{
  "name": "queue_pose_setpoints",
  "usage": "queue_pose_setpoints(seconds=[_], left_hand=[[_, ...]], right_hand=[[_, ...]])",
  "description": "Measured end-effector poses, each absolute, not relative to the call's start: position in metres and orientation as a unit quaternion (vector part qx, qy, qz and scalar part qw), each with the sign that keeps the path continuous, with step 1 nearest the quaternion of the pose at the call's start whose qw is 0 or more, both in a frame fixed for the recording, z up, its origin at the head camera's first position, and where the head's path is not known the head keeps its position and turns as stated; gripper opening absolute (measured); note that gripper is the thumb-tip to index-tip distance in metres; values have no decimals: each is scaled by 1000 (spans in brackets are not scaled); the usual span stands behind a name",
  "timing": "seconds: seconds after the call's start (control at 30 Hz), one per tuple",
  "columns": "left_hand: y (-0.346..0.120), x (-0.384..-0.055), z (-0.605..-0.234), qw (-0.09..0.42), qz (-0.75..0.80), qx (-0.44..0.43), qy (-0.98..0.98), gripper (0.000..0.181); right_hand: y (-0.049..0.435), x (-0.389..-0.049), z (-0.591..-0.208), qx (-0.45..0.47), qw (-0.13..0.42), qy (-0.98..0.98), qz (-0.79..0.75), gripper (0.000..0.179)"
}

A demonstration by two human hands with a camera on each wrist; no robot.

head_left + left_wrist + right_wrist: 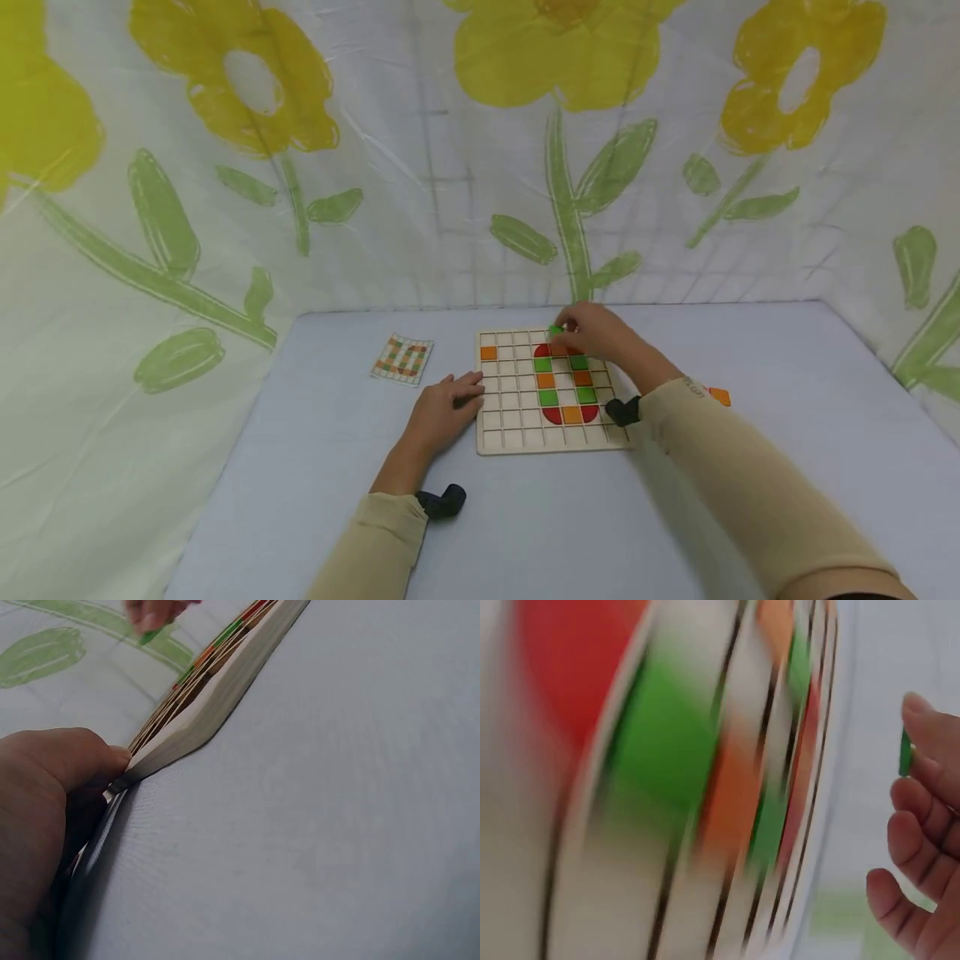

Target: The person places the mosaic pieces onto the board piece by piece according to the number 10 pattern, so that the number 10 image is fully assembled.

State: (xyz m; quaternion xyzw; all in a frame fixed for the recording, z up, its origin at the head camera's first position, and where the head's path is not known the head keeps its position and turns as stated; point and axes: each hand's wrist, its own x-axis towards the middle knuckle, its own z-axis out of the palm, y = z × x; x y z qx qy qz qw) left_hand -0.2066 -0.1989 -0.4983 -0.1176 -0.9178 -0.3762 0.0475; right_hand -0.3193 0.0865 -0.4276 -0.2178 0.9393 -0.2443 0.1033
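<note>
A pale wooden grid board lies on the table. Red rounded tiles, green square tiles and orange square tiles form a ring in its right half. One lone orange tile sits near its upper left corner. Over the board's far edge, my right hand pinches a green tile between thumb and fingertip, the other fingers loosely bent. My left hand rests against the board's left edge, its thumb touching the rim; its other fingers are mostly hidden in the left wrist view.
A small pattern card with a coloured grid lies left of the board. Orange and red tiles lie on the table to the right, partly hidden by my right sleeve. Behind the table hangs a flowered curtain.
</note>
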Motion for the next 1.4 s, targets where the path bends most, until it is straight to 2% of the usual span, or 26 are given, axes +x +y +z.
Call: queue_pose_setpoints(seconds=[0.13,0.3,0.47,0.7,0.83,1.0,1.13,1.27,1.4], left_hand=[[-199,-206,-496,42,-383,-115,-915,24],[-199,-206,-497,31,-383,-118,-916,24],[-198,-206,-495,35,-373,-125,-919,24],[-197,-206,-494,40,-371,-126,-919,23],[-198,-205,-495,41,-372,-123,-919,23],[-198,-206,-498,49,-379,-136,-914,22],[-197,-207,-498,61,-381,-140,-912,22],[-198,-208,-499,55,-376,-129,-916,22],[-200,-207,-499,46,-374,-116,-919,22]], right_hand=[[37,-311,-429,-266,116,929,-229,38],[7,-308,-444,-238,129,940,-209,34],[-1,-307,-448,-205,138,946,-210,38],[-6,-305,-447,-183,118,952,-217,27],[-5,-301,-444,-175,110,950,-234,28],[24,-287,-430,-139,102,925,-339,35],[70,-274,-425,-85,59,909,-404,38],[117,-263,-430,-26,28,914,-404,42],[153,-252,-434,33,40,918,-392,51]])
